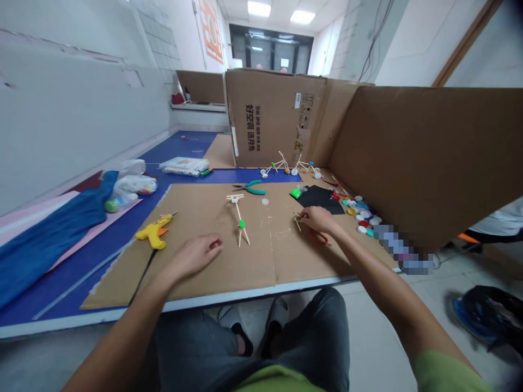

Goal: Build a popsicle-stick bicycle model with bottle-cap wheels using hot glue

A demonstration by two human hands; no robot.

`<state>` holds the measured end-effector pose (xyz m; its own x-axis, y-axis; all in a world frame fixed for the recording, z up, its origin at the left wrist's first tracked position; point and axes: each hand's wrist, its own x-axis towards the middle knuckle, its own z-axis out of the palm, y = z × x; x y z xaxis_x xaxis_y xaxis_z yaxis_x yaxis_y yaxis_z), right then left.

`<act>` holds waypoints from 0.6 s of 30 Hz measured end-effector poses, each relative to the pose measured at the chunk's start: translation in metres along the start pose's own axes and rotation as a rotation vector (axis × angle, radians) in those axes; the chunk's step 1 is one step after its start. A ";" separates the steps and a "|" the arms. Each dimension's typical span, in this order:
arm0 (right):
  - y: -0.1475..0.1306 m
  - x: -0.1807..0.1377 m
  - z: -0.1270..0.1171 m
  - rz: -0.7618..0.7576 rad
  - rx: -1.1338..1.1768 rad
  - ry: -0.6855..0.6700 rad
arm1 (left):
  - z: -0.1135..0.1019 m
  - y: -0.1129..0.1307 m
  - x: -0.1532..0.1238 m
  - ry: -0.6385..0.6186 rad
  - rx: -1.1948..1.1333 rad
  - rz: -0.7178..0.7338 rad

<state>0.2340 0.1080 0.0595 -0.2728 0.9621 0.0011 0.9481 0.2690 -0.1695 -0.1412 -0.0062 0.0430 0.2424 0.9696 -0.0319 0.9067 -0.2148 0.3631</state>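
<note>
On the cardboard sheet, my left hand (203, 252) rests with its fingers curled in and nothing visible in them. Just to its right stands a small figure of wooden sticks (238, 214), joined by a green bottle cap (242, 224), with a white piece near the top. My right hand (317, 219) is pinched around some short wooden sticks (298, 222); how many are in the fingers is hidden. Below that hand lies a pair of scissors (319, 237) with orange-red handles, partly covered by the wrist. A loose white disc (265, 201) lies between the hands.
A yellow glue gun (156, 232) lies left, its black cord crossing the table edge. Teal-handled pliers (254, 188) lie farther back. Several bottle caps (363, 218) and a black sheet (321, 199) are at right. Stick models (281, 165) stand before a tall cardboard box (273, 120).
</note>
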 end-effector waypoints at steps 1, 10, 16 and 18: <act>-0.004 -0.001 0.007 0.014 -0.034 -0.012 | 0.002 0.004 -0.001 0.009 -0.005 0.009; -0.023 -0.011 0.018 -0.002 -0.201 -0.024 | 0.025 0.018 -0.010 0.034 -0.057 0.031; -0.038 -0.027 0.014 -0.090 -0.190 0.050 | 0.037 0.027 -0.014 0.064 -0.109 0.021; -0.043 -0.031 0.017 -0.139 -0.178 0.035 | 0.040 0.030 -0.014 0.069 -0.121 0.033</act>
<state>0.1987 0.0658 0.0504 -0.3997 0.9155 0.0470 0.9166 0.3996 0.0117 -0.1039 -0.0309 0.0168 0.2430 0.9690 0.0448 0.8493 -0.2349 0.4729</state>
